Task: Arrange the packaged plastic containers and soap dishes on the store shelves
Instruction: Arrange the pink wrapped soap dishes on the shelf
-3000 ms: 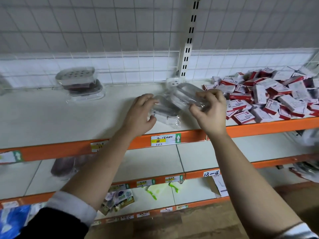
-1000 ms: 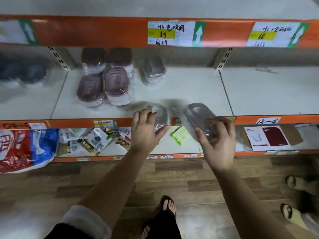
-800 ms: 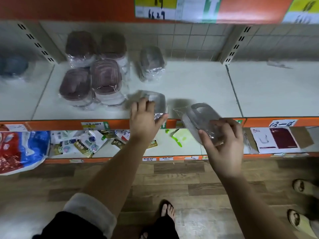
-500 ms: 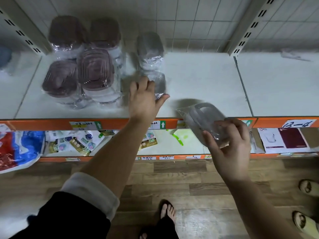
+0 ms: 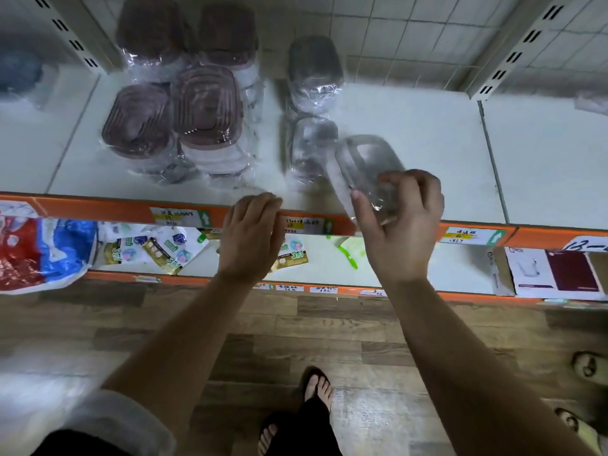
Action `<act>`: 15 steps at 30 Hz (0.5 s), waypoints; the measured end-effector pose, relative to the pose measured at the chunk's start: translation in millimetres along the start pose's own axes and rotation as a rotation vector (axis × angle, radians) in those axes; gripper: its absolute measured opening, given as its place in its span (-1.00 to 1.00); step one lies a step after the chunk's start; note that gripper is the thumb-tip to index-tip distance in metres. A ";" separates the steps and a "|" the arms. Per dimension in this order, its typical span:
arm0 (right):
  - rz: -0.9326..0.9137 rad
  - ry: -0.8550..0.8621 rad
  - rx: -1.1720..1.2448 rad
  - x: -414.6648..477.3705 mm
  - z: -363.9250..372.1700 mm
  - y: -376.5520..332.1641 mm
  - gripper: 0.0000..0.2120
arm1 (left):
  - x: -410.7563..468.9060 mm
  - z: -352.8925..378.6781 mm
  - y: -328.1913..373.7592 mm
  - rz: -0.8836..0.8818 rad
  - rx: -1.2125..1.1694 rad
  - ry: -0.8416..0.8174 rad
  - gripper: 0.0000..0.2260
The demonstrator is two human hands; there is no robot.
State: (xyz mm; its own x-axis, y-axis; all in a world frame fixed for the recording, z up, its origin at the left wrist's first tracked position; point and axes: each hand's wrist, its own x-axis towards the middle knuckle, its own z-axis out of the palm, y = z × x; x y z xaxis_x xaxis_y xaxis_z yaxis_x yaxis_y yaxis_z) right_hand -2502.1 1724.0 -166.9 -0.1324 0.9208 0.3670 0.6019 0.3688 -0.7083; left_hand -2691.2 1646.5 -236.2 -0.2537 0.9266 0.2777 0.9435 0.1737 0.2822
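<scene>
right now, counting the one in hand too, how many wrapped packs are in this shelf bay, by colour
maroon-lidded container packs: 4
dark grey wrapped pack: 1
clear soap dish packs: 2, one on the shelf, one in the right hand
total: 7

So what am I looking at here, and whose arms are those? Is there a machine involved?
No machine: a person wears a camera on the head, looking down at their own arms. There is one picture. The white store shelf has wrapped containers with dark red lids, a grey-lidded pack and a clear pack in front of it. The right hand grips a clear packaged dish over the shelf's front. The left hand holds nothing, at the orange edge. Sachets lie on the shelf below.
</scene>
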 end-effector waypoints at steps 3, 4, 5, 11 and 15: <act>0.005 -0.056 -0.032 21.1 24.2 -18.4 -0.66 | -10.2 3.4 -10.6 0.039 0.012 -0.012 -0.64; -0.009 -0.073 -0.062 27.8 31.4 -21.9 -0.65 | -12.0 4.9 -11.4 0.050 0.015 -0.016 -0.63; -0.035 -0.085 -0.097 34.7 37.7 -24.3 -0.64 | -13.0 6.2 -11.4 0.051 0.013 -0.018 -0.63; -0.138 -0.130 -0.289 74.1 60.8 -40.0 -0.58 | -10.8 7.1 -10.9 0.034 0.004 -0.001 -0.66; -0.143 -0.402 -0.459 70.4 67.8 -46.3 -0.51 | -10.3 2.5 -12.9 0.054 0.012 -0.030 -0.66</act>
State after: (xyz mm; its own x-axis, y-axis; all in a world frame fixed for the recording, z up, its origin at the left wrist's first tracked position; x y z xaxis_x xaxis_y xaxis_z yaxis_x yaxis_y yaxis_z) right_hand -2592.7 1780.4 -149.2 -0.4690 0.8749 0.1205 0.8214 0.4823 -0.3044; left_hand -2700.3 1635.6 -244.9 -0.1957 0.9442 0.2651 0.9582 0.1266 0.2564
